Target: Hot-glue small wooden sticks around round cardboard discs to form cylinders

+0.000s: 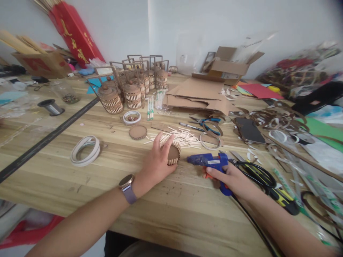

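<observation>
My left hand (158, 157) is closed around the left side of a round cardboard tray (173, 154) edged with short upright sticks. Its fingers hide part of that rim. In my right hand (233, 178) is a blue glue gun (211, 160) with an orange trigger, its nozzle pointing left toward the tray but apart from it. Behind the tray lies a loose pile of short pale sticks (184, 137). To the left of the pile a second cardboard disc (138, 132) with a dark rim rests flat on the wooden table (128, 217).
Several lidded stick baskets (133, 95) with handles stand at the back. Rolls of white tape (85, 150) lie left. Right of the glue gun are black-handled scissors (257, 173), a yellow-black cutter (285, 200), a phone (249, 130) and curled brown strips. Cardboard sheets (195, 91) lie behind.
</observation>
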`<action>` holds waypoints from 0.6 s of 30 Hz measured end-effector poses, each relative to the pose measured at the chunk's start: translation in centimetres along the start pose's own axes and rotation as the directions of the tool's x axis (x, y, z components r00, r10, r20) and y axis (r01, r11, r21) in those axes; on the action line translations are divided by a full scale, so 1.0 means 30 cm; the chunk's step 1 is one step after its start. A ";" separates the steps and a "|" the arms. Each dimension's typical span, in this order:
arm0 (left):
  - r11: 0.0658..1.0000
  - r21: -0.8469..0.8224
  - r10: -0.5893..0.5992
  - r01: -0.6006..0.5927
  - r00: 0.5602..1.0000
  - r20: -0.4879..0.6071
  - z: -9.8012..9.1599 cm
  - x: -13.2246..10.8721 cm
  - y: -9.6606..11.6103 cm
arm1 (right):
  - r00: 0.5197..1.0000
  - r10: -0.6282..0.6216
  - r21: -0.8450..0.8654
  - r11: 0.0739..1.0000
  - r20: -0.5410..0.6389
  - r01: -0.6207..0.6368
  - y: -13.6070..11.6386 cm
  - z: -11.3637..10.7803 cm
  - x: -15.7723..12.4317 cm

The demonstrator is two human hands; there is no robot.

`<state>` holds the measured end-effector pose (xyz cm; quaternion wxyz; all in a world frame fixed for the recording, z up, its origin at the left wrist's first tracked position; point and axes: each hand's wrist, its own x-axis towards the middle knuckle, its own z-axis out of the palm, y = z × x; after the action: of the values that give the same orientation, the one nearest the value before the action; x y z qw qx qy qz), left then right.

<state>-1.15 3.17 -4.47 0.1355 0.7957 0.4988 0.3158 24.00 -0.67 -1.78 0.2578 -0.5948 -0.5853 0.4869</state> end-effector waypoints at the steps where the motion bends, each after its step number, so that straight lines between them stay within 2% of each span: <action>1: 1.000 -0.003 -0.003 0.003 1.000 0.003 -0.001 0.001 0.001 | 0.992 0.069 0.069 0.995 0.103 -0.076 -0.003 -0.014 -0.005; 3: 1.000 -0.003 -0.008 0.008 1.000 0.005 -0.004 0.002 0.003 | 0.931 0.156 0.154 0.964 0.329 -0.216 -0.012 -0.035 -0.017; 5: 1.000 0.001 -0.010 0.010 1.000 0.007 -0.006 0.003 0.005 | 0.854 0.188 0.167 0.939 0.484 -0.302 -0.023 -0.041 -0.026; 7: 1.000 0.005 -0.012 0.012 1.000 0.010 -0.007 0.003 0.006 | 0.811 0.193 0.134 0.940 0.553 -0.315 -0.032 -0.038 -0.028; 9: 1.000 0.007 -0.016 0.016 1.000 0.015 -0.007 0.004 0.007 | 0.798 0.205 0.040 0.961 0.567 -0.275 -0.042 -0.034 -0.023; 11: 1.000 0.003 -0.016 0.016 1.000 0.015 -0.006 0.004 0.007 | 0.808 0.213 -0.112 0.977 0.550 -0.181 -0.057 -0.035 -0.017; 13: 1.000 -0.003 -0.008 0.008 1.000 0.007 -0.004 0.004 0.005 | 0.842 0.196 -0.315 0.948 0.503 -0.032 -0.081 -0.045 -0.015; 15: 1.000 -0.007 0.001 -0.001 1.000 -0.002 -0.002 0.004 0.003 | 0.883 0.189 -0.556 0.826 0.429 0.093 -0.110 -0.060 -0.015; 18: 1.000 0.000 0.002 -0.002 1.000 -0.007 -0.001 0.003 0.002 | 0.959 0.158 -0.814 0.571 0.237 0.107 -0.145 -0.083 0.006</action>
<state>-1.10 3.22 -4.37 0.1335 0.7950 0.4986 0.3187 24.22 0.94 2.96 -0.1408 -0.5784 -0.7657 0.2435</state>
